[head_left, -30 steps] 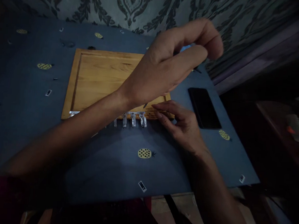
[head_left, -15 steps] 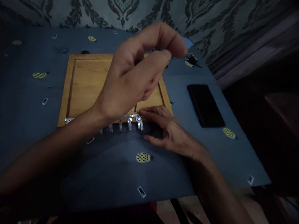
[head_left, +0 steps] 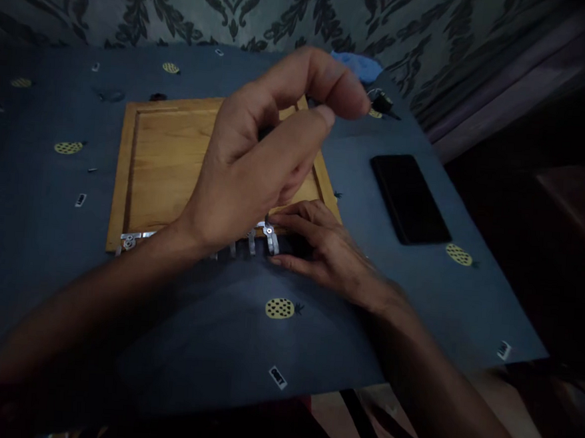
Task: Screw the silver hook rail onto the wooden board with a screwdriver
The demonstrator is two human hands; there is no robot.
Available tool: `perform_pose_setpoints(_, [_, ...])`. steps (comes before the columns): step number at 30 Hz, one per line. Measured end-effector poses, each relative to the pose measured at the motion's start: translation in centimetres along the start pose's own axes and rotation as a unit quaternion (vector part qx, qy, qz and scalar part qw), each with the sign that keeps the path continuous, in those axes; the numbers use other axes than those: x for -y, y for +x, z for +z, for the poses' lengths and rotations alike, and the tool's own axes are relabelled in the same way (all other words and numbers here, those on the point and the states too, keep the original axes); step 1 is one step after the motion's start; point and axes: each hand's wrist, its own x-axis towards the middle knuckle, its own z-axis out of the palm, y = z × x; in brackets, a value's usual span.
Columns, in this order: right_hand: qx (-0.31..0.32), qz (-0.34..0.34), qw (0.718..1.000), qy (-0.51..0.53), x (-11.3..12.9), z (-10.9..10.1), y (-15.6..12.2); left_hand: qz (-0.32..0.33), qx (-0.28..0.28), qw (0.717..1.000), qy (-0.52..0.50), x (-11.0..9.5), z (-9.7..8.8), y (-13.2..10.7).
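Observation:
A wooden board (head_left: 169,164) with a raised frame lies on the table. Along its near edge runs a metal hook rail (head_left: 144,234) with several silver hooks and screws. My left hand (head_left: 264,150) is closed above the board, wrapped round a screwdriver whose handle is mostly hidden. Its thin dark shaft (head_left: 266,218) shows below the fist, close to the screw at the rail's right end. My right hand (head_left: 321,244) rests at that same end, fingertips on the rail and the board's edge, thumb beside the last hook.
A black phone (head_left: 410,199) lies right of the board. Behind it are a small dark object (head_left: 384,105) and a blue cloth-like item (head_left: 360,67). A patterned wall (head_left: 187,11) borders the table's far side. The blue tablecloth (head_left: 187,358) has pineapple prints.
The view has shifted slightly. My left hand keeps its grip above the board, and the screwdriver shaft is now nearer the end screw. My right thumb has moved slightly closer to the last hook.

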Motion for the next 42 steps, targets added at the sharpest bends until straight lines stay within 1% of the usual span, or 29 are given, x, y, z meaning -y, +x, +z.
perform_pose_setpoints(3, [0.0,-0.01,1.0,-0.012,0.1,-0.1,0.1,0.005,-0.003,0.999,0.039,0.3,0.1,-0.4])
perform_pose_setpoints(7, [0.014,0.004,1.0,-0.007,0.2,-0.4,0.2,0.02,0.006,0.999,0.045,0.9,0.1,-0.8])
perform_pose_setpoints(11, [0.017,0.009,1.0,-0.001,0.3,-0.4,0.2,0.017,0.009,0.998,0.054,1.1,0.2,-0.9])
perform_pose_setpoints(16, [0.018,0.006,1.0,-0.007,0.2,-0.4,0.1,0.028,0.016,0.998,0.047,1.4,0.2,-0.8])
perform_pose_setpoints(24, [0.022,0.014,1.0,-0.002,0.5,-0.5,0.2,0.019,0.014,0.998,0.05,1.6,0.2,-0.8])
perform_pose_setpoints(30, [0.011,0.005,1.0,-0.001,0.3,-0.3,0.1,0.015,0.039,0.999,0.02,1.6,0.1,-0.8])
perform_pose_setpoints(38, [0.008,0.008,1.0,-0.012,0.5,-0.4,0.1,-0.003,0.07,0.997,0.03,1.5,-0.3,-0.9])
perform_pose_setpoints(42, [0.013,0.008,1.0,-0.005,0.5,-0.5,0.2,0.003,0.062,0.997,0.039,1.5,-0.4,-0.9])
